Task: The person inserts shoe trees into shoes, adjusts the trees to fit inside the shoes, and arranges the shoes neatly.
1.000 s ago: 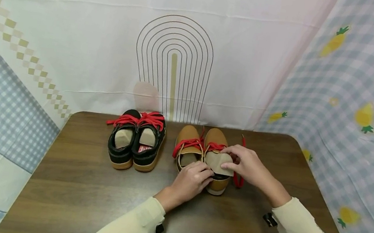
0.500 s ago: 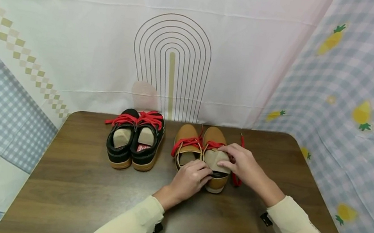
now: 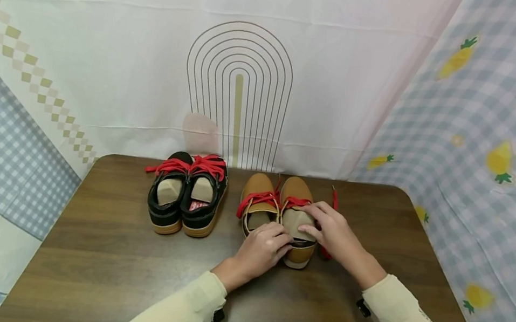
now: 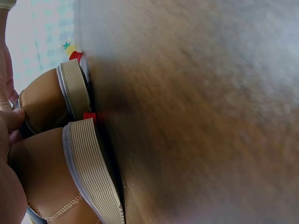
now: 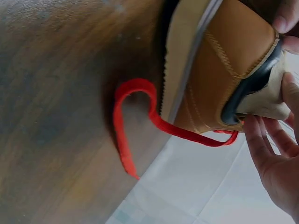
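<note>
A pair of tan lace-up shoes stands side by side on the table, toes away from me. My left hand (image 3: 262,251) holds the heel collar of the right tan shoe (image 3: 297,188), with the thumb and a finger at its rim. With thumb and fingers my right hand (image 3: 334,230) pinches a beige paper wad (image 3: 296,221), which sits partly inside that shoe's opening. In the right wrist view the wad (image 5: 266,100) stands up above the dark lining. The left tan shoe (image 3: 257,185) has another beige wad (image 3: 259,219) inside, partly hidden by my left hand.
Left of them stand two black shoes (image 3: 164,217) with red laces, each holding a beige wad (image 3: 202,189). A loose red lace (image 5: 124,140) trails onto the wooden table (image 3: 125,274) beside the right tan shoe. Patterned cloth (image 3: 144,59) hangs behind and at both sides.
My right hand has shifted slightly left, and the beige paper wad sits further inside the right tan shoe's opening than before. My left hand has stayed at the heel.
</note>
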Demonstrator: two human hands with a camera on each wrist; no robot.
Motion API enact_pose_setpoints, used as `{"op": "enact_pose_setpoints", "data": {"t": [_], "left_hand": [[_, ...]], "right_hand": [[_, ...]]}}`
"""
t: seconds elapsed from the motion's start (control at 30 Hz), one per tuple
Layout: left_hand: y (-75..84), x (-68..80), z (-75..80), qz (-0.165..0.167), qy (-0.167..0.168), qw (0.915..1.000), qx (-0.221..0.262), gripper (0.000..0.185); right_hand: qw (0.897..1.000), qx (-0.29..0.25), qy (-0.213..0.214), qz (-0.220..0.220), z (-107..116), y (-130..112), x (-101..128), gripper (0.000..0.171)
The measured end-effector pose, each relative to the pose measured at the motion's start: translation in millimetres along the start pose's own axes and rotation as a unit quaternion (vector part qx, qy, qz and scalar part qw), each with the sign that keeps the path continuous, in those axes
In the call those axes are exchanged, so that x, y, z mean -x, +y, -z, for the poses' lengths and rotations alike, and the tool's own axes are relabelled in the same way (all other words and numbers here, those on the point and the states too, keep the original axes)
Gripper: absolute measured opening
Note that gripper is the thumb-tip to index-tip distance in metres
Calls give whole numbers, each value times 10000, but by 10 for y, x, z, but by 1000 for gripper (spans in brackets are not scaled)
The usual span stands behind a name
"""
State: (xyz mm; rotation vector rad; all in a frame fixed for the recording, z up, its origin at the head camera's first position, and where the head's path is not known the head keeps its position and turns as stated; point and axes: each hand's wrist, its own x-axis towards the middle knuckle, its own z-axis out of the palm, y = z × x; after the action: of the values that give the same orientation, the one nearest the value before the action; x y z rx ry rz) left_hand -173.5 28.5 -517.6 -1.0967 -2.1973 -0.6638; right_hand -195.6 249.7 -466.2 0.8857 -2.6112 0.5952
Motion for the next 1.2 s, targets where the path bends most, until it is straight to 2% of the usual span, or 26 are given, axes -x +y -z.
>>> {"op": "enact_pose_setpoints", "data": {"t": [0.33, 0.43, 0.53, 0.63, 0.7, 0.8, 0.9, 1.03, 1.2], "left_hand": [[-2, 4, -7, -35, 100, 9999, -36, 8], [-9, 10, 0, -7, 64, 10000, -11, 7], [-12, 13, 3, 23, 33, 10000, -1, 7], [-9, 9, 2, 26, 0, 10000, 25, 7], [-1, 5, 4, 16, -12, 10000, 41, 8], [17, -3, -3, -5, -13, 10000, 73, 8], [26, -5, -9, 6, -29, 10000, 87, 7], [29, -3, -7, 41, -50, 9999, 99, 7], [22, 5, 2, 128, -78, 9999, 48, 8]], "right_hand": [[9969, 320, 436, 573, -110, 44, 38, 50], [9964, 299, 502, 617, -146, 65, 34, 51], [9975, 205, 485, 462, -163, 79, 21, 50], [9996, -122, 269, 18, -125, 84, -15, 47], [9984, -449, -19, -349, -72, 85, -51, 45], [9912, -913, -482, -823, 34, 99, -101, 42], [9848, -1069, -861, -1066, 120, 109, -149, 41], [9826, -984, -1128, -1101, 170, 110, -191, 40], [9875, -738, -1159, -772, 141, 104, -204, 41]]}}
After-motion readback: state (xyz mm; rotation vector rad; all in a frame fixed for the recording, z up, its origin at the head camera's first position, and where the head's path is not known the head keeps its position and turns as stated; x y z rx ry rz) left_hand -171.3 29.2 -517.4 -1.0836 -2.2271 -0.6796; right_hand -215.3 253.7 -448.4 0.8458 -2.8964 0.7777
